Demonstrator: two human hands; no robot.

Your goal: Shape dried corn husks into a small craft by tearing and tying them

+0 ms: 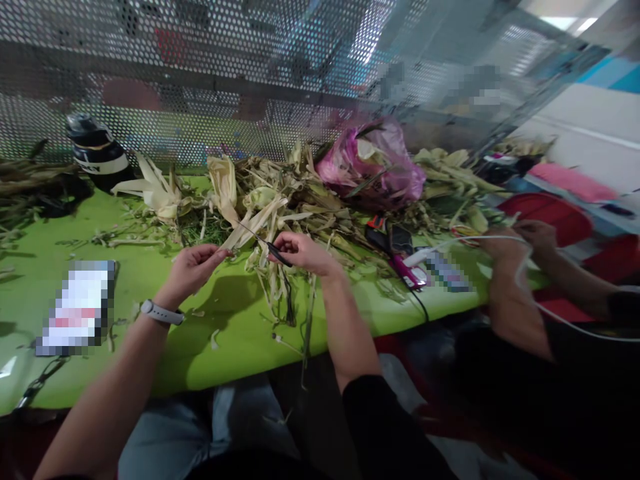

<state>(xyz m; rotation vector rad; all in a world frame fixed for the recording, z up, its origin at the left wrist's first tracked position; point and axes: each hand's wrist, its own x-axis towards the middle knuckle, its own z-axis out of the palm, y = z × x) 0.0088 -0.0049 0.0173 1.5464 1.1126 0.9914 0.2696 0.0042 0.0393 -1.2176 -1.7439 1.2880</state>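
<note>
Item: husk strip [255, 223], at 12 o'clock on green counter [235, 333], before husk heap [305, 193]. My left hand [193, 270] fingers pinch its end; right hand [303, 253] fingers grip dark-handled cutter [274, 251]. Step, I judge: slitting strip. Next calls for tautness.

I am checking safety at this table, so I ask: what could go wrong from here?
1. The scissors in the right hand point toward the left hand, which pinches the same husk; a slip could nick it.
2. Scraps hang over the table edge and may fall onto the lap.
3. A co-worker's white cable lies near the pile and could snag.
</note>
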